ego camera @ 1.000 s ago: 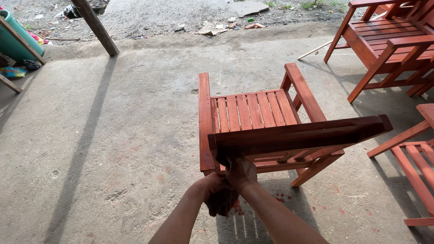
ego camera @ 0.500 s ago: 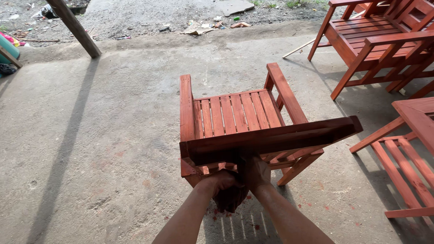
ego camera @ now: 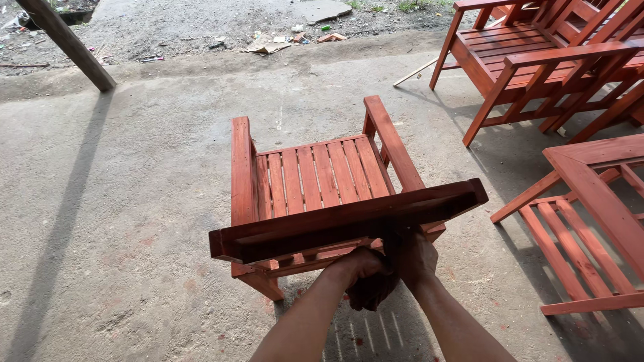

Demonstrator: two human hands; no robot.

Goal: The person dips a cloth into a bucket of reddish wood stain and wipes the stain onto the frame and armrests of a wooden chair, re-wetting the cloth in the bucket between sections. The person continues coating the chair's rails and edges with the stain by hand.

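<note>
The chair point(ego camera: 322, 194) is wood, stained reddish-brown, with a slatted seat and flat armrests; its finish has a soft satin sheen, and the top rail looks darker and slightly blotchy near the middle. The dark rag point(ego camera: 370, 289), bunched between the left hand point(ego camera: 355, 268) and the right hand point(ego camera: 414, 258), looks like soft, matt cloth. The floor point(ego camera: 134, 174) is rough, matt grey concrete, mottled and faintly stained red near the chair legs. The bench point(ego camera: 530, 60) at the far right and the slatted frame point(ego camera: 590, 221) at the right are the same stained wood. The far ground point(ego camera: 181, 23) is loose gravel.
</note>
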